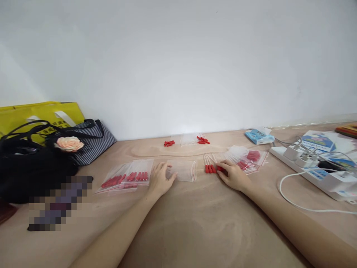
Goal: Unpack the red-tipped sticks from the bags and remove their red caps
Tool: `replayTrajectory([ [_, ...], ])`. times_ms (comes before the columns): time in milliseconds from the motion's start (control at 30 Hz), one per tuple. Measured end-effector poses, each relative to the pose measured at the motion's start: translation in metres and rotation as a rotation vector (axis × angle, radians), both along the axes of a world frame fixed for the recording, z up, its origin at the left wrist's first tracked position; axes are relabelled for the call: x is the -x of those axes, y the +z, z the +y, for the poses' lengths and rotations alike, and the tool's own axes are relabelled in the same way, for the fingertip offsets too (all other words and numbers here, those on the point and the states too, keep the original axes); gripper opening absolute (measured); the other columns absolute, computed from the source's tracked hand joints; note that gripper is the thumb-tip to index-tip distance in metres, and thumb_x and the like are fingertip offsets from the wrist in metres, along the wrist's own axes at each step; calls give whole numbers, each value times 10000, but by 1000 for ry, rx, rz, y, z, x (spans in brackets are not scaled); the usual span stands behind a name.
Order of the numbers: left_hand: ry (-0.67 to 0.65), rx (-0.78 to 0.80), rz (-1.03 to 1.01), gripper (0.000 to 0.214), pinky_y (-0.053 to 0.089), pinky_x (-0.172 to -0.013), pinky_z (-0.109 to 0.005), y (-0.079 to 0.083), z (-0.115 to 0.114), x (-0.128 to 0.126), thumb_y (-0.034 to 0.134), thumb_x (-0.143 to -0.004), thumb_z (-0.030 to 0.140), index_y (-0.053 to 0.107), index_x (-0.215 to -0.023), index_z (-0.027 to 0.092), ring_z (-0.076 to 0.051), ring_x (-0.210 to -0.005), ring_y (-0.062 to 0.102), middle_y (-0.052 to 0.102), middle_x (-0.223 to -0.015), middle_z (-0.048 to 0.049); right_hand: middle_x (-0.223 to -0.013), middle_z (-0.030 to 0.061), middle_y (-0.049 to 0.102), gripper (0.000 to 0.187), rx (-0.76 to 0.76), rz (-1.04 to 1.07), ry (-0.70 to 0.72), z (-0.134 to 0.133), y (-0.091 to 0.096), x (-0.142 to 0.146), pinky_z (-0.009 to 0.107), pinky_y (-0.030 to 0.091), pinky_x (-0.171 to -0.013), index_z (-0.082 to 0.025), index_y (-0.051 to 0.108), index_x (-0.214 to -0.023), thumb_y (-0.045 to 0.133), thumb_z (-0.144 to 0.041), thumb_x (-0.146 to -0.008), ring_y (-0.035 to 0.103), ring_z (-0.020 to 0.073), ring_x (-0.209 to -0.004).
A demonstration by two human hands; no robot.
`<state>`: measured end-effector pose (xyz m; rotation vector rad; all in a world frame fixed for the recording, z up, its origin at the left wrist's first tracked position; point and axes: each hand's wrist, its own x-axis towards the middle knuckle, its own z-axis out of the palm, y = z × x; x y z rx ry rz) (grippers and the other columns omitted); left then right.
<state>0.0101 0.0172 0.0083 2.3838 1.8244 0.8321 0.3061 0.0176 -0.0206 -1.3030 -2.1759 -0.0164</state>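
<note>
Table (195, 230): tan top is stretching under both forearms, right up to the white wall.
Black bag (28, 171): is slumping at far left, with a striped bag (92, 143) leaning behind it.
Power strip (320, 175): is lying at far right, plugs seated, white cable trailing.
Left hand (160, 180): is lying flat, fingers loosely spread, tips touching the empty clear bag (184, 170), gripping nothing.
Right hand (234, 175): is pressing curled fingertips onto the red ends; a pinch, cannot tell.
Filled bags (125, 178): are overlapping just left of the left hand.
Red-tipped sticks (210, 168): are lying in a row between clear bag and right hand.
Loose red caps (203, 140): are sitting near the wall.
</note>
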Motion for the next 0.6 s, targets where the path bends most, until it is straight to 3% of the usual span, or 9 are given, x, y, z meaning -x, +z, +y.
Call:
replayTrajectory([
  [67, 78, 26, -55, 306, 400, -849, -374, -2, 4, 1, 616, -670, 335, 532, -917, 176, -233, -968, 506, 545, -972, -67, -955, 76, 588, 258, -22, 58, -15, 1, -1, 2, 286, 474, -732, -190, 576, -997, 434, -209, -783, 589, 168, -815],
  [300, 105, 183, -197, 355, 442, -782, -334, 3, 15, 12, 678, -593, 270, 532, -902, 174, -214, -920, 542, 512, -1002, -78, -849, 72, 587, 189, -49, 307, -133, 5, -5, 7, 270, 477, -566, -175, 578, -875, 439, -269, -789, 573, 134, -594],
  [500, 104, 302, -237, 471, 459, -658, -298, 10, 15, 21, 704, -540, 266, 529, -970, 182, -178, -724, 588, 617, -801, -17, -801, 70, 577, 202, -64, 273, -119, 4, -6, 7, 287, 464, -558, -177, 594, -844, 447, -307, -796, 540, 135, -558],
  [600, 60, 302, -244, 307, 453, -628, -258, 12, 14, 19, 643, -596, 221, 588, -897, 201, -152, -665, 601, 643, -713, 18, -829, 74, 566, 210, -91, 242, -108, 3, -7, 7, 285, 462, -571, -179, 599, -852, 446, -314, -801, 533, 135, -580],
])
